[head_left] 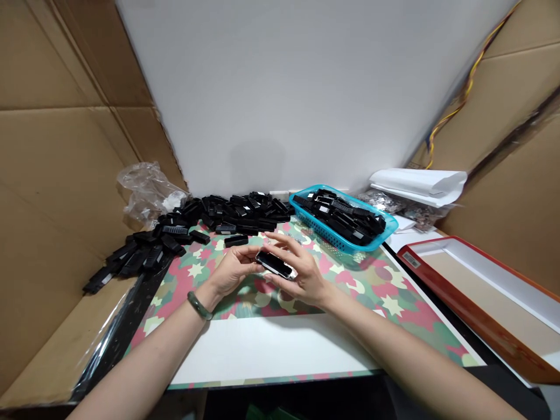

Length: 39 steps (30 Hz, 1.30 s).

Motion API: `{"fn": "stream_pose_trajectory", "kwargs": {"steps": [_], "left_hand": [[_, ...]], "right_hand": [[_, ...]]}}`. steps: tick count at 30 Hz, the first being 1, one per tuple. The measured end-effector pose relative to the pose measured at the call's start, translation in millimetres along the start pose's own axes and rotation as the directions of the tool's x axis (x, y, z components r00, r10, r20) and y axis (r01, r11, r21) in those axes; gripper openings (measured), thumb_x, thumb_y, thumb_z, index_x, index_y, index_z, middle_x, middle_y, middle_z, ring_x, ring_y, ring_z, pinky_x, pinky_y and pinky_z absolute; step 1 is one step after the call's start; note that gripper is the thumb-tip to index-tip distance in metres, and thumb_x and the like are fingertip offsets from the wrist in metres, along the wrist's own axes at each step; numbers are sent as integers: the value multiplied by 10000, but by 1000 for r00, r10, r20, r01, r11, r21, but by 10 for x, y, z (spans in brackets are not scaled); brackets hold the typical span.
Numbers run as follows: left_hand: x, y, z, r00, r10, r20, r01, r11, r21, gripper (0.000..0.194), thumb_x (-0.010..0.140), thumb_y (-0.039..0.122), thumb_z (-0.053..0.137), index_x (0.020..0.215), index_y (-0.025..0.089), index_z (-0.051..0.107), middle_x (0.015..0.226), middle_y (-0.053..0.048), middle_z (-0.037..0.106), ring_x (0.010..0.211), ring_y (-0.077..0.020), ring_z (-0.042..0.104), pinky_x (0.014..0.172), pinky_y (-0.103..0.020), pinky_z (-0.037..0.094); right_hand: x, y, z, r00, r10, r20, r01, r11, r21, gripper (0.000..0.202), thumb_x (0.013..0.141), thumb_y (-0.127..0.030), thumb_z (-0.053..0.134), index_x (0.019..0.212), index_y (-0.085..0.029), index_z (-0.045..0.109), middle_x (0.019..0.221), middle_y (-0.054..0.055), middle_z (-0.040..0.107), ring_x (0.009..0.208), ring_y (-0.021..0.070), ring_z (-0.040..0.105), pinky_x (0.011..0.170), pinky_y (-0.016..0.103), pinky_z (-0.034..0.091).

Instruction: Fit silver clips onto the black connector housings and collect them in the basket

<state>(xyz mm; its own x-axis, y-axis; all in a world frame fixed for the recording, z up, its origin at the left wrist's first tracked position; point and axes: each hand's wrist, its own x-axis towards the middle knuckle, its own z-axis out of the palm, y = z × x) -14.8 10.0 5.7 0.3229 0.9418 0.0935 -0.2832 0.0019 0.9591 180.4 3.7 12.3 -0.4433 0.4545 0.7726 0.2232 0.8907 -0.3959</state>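
Note:
A small black rectangular piece (274, 264) with a light edge is held between both hands above the patterned mat (391, 303). My left hand (231, 269), with a dark green bangle on its wrist, grips the piece's left end between thumb and fingers. My right hand (301, 271) has its fingers over the far side and its thumb along the near side at the right end. Behind the hands, many similar black pieces (236, 210) lie heaped along the wall. More of them fill a blue basket (339, 242) at the back right.
An open red box (481, 309) stands at the right. White folded sheets (417, 184) lie on plastic bags of small parts (420, 214) behind it. Crumpled clear plastic (146, 189) sits at the back left. Cardboard walls (52, 192) rise on both sides.

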Motion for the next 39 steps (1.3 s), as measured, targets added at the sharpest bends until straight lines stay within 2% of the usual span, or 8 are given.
{"fn": "stream_pose_trajectory", "kwargs": {"steps": [9, 15, 18, 21, 24, 27, 31, 39], "left_hand": [[22, -33, -37, 999, -50, -10, 50, 997, -58, 367, 499, 91, 895, 842, 173, 794, 797, -36, 759, 736, -151, 678, 663, -216, 551], [-14, -2, -68, 995, -96, 35, 99, 991, -88, 372, 665, 190, 842, 1032, 184, 780, 1057, -100, 757, 915, -208, 696, 788, -276, 566], [-19, -7, -62, 990, -132, 46, 135, 987, -92, 394, 742, 245, 795, 1127, 183, 748, 1108, -126, 743, 877, -220, 715, 803, -330, 574], [-17, -18, -28, 997, -74, -33, 73, 996, -48, 386, 737, 275, 806, 1113, 203, 753, 1107, -109, 748, 854, -214, 721, 784, -329, 577], [-25, -16, 20, 995, -3, -103, 13, 995, 100, 348, 703, 310, 835, 1032, 209, 783, 965, -83, 771, 754, -194, 712, 721, -319, 576], [-38, -16, 51, 989, 116, -95, -86, 958, 275, 257, 668, 300, 856, 899, 198, 812, 809, -63, 740, 668, -153, 650, 622, -262, 534], [-45, -33, 59, 965, 260, -25, -237, 911, 337, 201, 675, 302, 853, 856, 221, 818, 847, -62, 683, 725, -137, 591, 580, -222, 481], [-48, -15, 91, 965, 263, 14, -253, 915, 314, 256, 675, 369, 851, 900, 253, 815, 815, -50, 626, 734, -148, 578, 589, -244, 515]], "right_hand": [[-54, 32, 24, 994, -104, -42, 96, 983, -156, 363, 892, -165, 601, 1246, -238, 570, 1103, 118, 568, 912, 204, 619, 730, 352, 570], [-79, 47, 28, 987, -125, -98, 108, 981, -160, 418, 898, -137, 582, 1305, -215, 525, 1009, 103, 606, 885, 208, 620, 719, 339, 564], [-77, 17, 43, 989, -47, -140, 28, 991, -134, 373, 904, -158, 580, 1269, -232, 556, 1008, 93, 620, 903, 211, 627, 759, 350, 557], [-38, -28, 45, 970, 210, -123, -203, 977, 63, 377, 859, -265, 666, 1226, -225, 593, 1039, 89, 629, 947, 222, 623, 801, 362, 542], [18, -35, 32, 813, 582, -3, -523, 733, 434, 373, 833, -388, 684, 1161, -219, 629, 1032, 66, 639, 923, 208, 626, 790, 344, 527], [59, -13, 20, 663, 734, 145, -633, 446, 633, 269, 771, -362, 731, 982, -202, 686, 960, 31, 649, 897, 180, 615, 824, 319, 488], [78, -19, 25, 606, 765, 219, -646, 313, 696, 274, 648, -308, 818, 867, -189, 704, 902, 9, 655, 856, 157, 596, 825, 304, 455], [89, -65, 49, 559, 762, 325, -625, 131, 769, 360, 554, -244, 853, 882, -192, 713, 858, -6, 663, 745, 133, 604, 705, 278, 479]]}}
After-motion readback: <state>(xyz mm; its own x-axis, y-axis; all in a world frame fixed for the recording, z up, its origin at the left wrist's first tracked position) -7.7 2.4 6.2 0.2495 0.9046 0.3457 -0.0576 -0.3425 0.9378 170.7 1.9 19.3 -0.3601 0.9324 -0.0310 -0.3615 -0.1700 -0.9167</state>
